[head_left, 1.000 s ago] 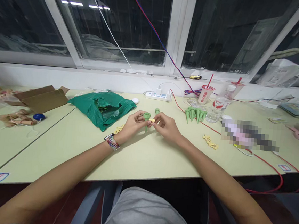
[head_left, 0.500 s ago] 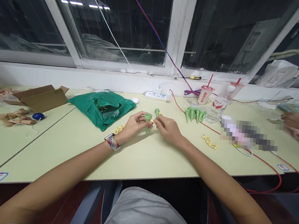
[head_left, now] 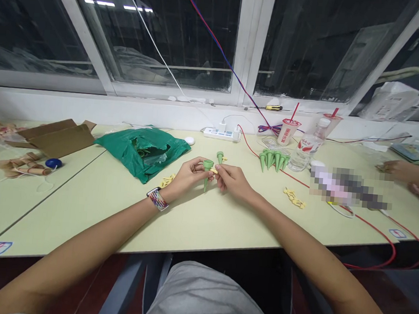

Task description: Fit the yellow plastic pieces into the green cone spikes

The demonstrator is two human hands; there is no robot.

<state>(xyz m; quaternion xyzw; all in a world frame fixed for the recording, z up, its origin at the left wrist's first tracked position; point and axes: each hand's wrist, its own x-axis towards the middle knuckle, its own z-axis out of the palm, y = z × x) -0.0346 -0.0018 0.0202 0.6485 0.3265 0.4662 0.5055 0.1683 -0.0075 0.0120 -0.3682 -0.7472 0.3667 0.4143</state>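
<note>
A green plastic cone-shaped spike, wide end up and point down, is pinched in my left hand. My right hand grips a small yellow plastic piece against the spike's side; fingers partly hide it. Just beyond my right fingertips a second green spike is on the table, with a bit of yellow beside it. Several more green spikes lie grouped to the right. Small yellow pieces lie right of my right hand, and another yellow pile shows behind my left wrist.
A torn green plastic bag lies left of my hands. Behind stand a power strip, a paper cup and a water bottle. A red cable crosses the right side. Another person's hand is at far right.
My right fingers have shifted slightly lower around the yellow piece, while my left hand stays nearly still. The other person's hand at far right has moved left.
</note>
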